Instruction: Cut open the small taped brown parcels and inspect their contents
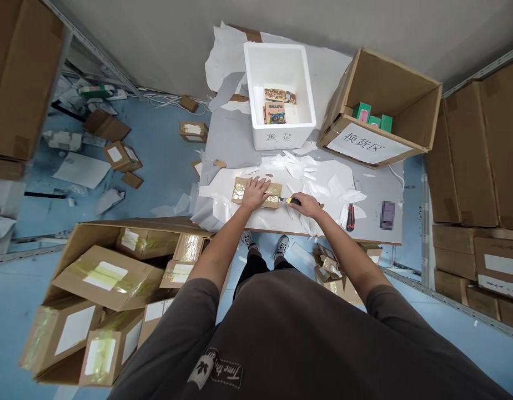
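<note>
A small taped cardboard box (239, 190) lies on the paper-strewn table in front of me. My left hand (256, 192) rests flat across its top, fingers spread. Wrapped around a yellow-and-black utility knife (294, 201), my right hand (307, 205) is at the box's right end. The knife's blade points left, toward the box; whether it is cutting in, I cannot tell. To the right of that hand lies a red-and-black tool (350, 217), perhaps another cutter. Torn white paper scraps (296, 165) are scattered behind and beside the box.
Behind the box stands a white foam bin (277, 139) holding a few packets. At its right is a large open carton (381, 150) with small green boxes. A big carton full of parcels (110, 226) sits at my left. Stacked boxes (468, 155) line the right side.
</note>
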`<state>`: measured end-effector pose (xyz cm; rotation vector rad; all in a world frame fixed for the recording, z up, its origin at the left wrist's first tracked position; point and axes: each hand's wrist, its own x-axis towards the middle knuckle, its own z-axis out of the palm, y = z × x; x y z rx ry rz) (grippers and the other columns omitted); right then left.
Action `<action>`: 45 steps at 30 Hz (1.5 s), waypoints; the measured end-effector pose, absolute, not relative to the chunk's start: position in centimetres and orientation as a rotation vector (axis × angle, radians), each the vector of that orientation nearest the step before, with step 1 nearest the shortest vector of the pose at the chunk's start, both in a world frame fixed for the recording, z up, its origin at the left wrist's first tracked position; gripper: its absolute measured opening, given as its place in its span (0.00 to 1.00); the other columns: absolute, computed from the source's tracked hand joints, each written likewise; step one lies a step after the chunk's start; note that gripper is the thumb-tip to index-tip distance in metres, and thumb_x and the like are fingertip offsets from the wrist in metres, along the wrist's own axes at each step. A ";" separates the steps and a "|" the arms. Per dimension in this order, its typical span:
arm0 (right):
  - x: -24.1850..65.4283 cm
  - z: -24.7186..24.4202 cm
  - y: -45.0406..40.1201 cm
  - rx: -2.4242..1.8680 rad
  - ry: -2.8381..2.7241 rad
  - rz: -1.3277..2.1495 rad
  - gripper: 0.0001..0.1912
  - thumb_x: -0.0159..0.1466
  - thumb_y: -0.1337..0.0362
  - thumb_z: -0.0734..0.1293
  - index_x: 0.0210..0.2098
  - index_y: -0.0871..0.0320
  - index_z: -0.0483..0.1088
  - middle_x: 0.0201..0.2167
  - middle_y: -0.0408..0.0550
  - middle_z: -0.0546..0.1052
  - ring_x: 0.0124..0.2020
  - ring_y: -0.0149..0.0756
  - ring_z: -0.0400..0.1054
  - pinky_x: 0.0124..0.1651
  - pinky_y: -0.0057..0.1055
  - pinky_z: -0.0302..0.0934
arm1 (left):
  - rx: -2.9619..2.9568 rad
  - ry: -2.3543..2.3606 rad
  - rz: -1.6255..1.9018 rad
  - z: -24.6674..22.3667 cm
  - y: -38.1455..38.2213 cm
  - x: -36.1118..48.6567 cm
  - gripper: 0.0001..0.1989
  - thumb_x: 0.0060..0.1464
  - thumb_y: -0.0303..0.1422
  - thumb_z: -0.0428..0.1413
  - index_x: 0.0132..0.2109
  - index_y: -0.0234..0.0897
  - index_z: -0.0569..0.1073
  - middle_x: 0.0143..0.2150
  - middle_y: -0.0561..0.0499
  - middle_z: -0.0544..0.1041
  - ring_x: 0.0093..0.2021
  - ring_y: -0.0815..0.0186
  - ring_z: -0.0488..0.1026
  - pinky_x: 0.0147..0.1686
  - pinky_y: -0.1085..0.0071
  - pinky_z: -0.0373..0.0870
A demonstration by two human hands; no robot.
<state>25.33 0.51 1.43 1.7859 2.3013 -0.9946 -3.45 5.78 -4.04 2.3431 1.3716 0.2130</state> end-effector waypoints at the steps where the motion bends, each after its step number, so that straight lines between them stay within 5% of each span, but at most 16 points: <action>1: 25.3 1.3 0.6 1.783 2.302 -0.994 0.17 0.77 0.49 0.65 0.55 0.52 0.75 0.52 0.53 0.81 0.51 0.50 0.74 0.47 0.38 0.61 | 2.343 1.370 0.219 -4.1 5.8 -3.5 0.33 0.74 0.50 0.51 0.76 0.38 0.69 0.76 0.39 0.70 0.79 0.40 0.59 0.80 0.40 0.47; 15: 24.1 1.1 2.0 1.579 2.426 -0.636 0.20 0.80 0.49 0.60 0.58 0.55 0.75 0.52 0.59 0.79 0.53 0.53 0.70 0.45 0.38 0.57 | 2.334 1.372 0.265 -4.5 5.5 -3.5 0.32 0.74 0.50 0.51 0.77 0.42 0.68 0.77 0.40 0.69 0.80 0.41 0.58 0.79 0.38 0.47; 40: 25.6 0.2 3.6 1.628 2.461 -0.747 0.18 0.78 0.50 0.62 0.55 0.54 0.76 0.51 0.58 0.81 0.52 0.53 0.73 0.49 0.39 0.61 | 2.298 1.473 0.179 -2.5 3.9 -3.0 0.32 0.74 0.48 0.50 0.77 0.41 0.68 0.76 0.41 0.70 0.77 0.40 0.60 0.79 0.39 0.46; 45: 27.4 0.8 1.3 1.946 2.300 -0.897 0.16 0.76 0.49 0.63 0.52 0.52 0.73 0.47 0.54 0.81 0.48 0.50 0.75 0.47 0.38 0.64 | 2.306 1.488 0.209 -2.8 3.9 -3.1 0.32 0.74 0.48 0.51 0.77 0.42 0.68 0.76 0.41 0.70 0.78 0.41 0.60 0.79 0.40 0.46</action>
